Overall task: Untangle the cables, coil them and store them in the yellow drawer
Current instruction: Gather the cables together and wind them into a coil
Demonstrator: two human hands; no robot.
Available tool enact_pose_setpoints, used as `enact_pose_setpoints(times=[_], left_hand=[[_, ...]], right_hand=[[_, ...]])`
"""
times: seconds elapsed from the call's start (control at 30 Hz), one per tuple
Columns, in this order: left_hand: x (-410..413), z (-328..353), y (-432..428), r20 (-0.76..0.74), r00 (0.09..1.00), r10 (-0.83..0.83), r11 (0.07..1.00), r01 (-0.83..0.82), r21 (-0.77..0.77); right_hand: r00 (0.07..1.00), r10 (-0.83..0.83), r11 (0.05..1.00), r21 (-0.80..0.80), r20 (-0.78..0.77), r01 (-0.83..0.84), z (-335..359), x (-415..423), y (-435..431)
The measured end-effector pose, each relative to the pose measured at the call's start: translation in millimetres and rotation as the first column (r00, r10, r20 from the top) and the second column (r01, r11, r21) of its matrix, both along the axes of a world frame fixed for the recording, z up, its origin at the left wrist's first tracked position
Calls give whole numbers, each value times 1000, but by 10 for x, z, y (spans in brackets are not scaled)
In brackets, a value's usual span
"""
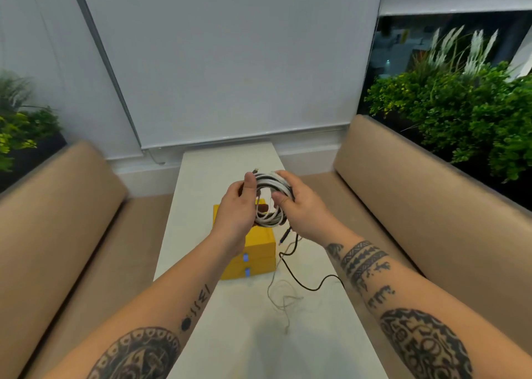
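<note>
Grips the coil (269,194) from both sides: left hand (237,208) with fingers (250,183) curled at the left rim, thumb up across the loops; right hand (302,208) with fingers (283,175) hooked over the top right and thumb pressed on the inner turns. Holds it in the air above the middle of the bench (201,183), directly over the far part of the drawer (257,252). Looks like several turns of white cable, fairly round and even, with a darker strand among them and a plug end poking up at top left beside the left thumb. To do this step well: pinch all turns together at one spot so none springs loose, tuck the free plug end through the loops, then lower the bundle flat rather than on edge. Cannot tell for sure whether the drawer's top stands open; seems dark under the coil, so check before letting go. Mind the black cable (298,266) trailing past the drawer's right side toward the bench's right edge, its upper end close under the right hand, attached or not cannot be told, and the thin cable (283,301) lying loose just nearer than the drawer. Lift clear of both to avoid a snag.
</note>
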State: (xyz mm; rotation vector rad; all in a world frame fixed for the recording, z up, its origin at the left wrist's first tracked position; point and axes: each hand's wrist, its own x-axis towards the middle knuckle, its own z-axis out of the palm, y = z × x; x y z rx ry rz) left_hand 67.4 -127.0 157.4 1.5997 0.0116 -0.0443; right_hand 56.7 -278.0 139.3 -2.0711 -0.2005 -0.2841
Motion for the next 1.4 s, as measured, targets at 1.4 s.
enact_pose_setpoints(times=[1.4], left_hand=[[86, -96, 526, 58, 970, -237, 964, 227, 136]], right_hand=[[997, 65, 982, -176, -46, -72, -231, -69, -267]])
